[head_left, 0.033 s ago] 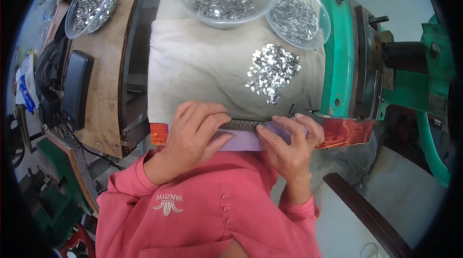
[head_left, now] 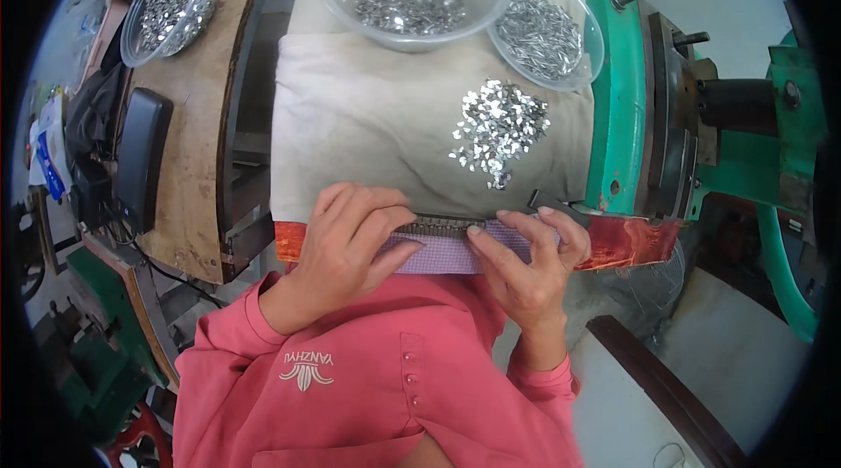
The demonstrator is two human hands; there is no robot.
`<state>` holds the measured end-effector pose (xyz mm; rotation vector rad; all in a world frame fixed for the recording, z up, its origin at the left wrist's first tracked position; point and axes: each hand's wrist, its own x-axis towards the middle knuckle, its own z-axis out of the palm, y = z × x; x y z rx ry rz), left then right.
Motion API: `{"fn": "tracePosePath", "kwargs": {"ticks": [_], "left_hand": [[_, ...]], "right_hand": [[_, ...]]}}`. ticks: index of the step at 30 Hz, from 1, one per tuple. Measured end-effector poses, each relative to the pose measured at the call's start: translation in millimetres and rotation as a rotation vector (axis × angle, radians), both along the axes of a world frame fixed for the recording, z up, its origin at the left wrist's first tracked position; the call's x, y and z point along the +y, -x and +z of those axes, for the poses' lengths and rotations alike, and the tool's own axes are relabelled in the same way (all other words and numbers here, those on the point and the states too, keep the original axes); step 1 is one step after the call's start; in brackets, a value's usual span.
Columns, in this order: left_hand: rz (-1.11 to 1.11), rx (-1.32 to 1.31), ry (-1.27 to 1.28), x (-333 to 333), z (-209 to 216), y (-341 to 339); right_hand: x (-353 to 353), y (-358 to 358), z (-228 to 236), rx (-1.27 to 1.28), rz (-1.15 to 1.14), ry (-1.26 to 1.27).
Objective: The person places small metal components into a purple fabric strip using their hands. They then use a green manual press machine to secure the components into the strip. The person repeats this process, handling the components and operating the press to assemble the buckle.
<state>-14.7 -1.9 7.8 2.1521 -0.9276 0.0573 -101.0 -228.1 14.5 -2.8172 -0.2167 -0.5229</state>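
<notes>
A narrow dark metal strip with a row of slots lies along the near edge of the cloth-covered work surface, above a purple checked cloth. My left hand has its fingers curled over the strip's left end, its thumb lower and apart. My right hand holds the right end, one fingertip pressed on the slotted face and the other fingers bent behind. Both ends of the strip are hidden by my fingers. Beyond it lies a loose heap of small shiny metal pieces.
A large clear bowl of metal pieces stands at the back, beside a shallower clear dish of slender ones. Green machinery borders the right. At left, a wooden bench carries a black box and another filled bowl.
</notes>
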Motion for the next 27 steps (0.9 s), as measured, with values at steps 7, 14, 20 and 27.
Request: {"fn": "tracePosePath", "kwargs": {"ticks": [7,14,20,27], "left_hand": [[0.042,-0.009,0.021,16,-3,2],[0.024,-0.031,0.014,19,-5,-1],[0.013,-0.088,0.021,22,-9,0],[0.047,-0.006,0.003,24,-6,-3]], "right_hand": [[7,-6,2,-0.001,0.043,0.059],[15,-10,3,0.003,0.083,0.096],[15,-10,2,-0.02,0.083,0.076],[5,-8,3,0.064,0.02,0.029]]}}
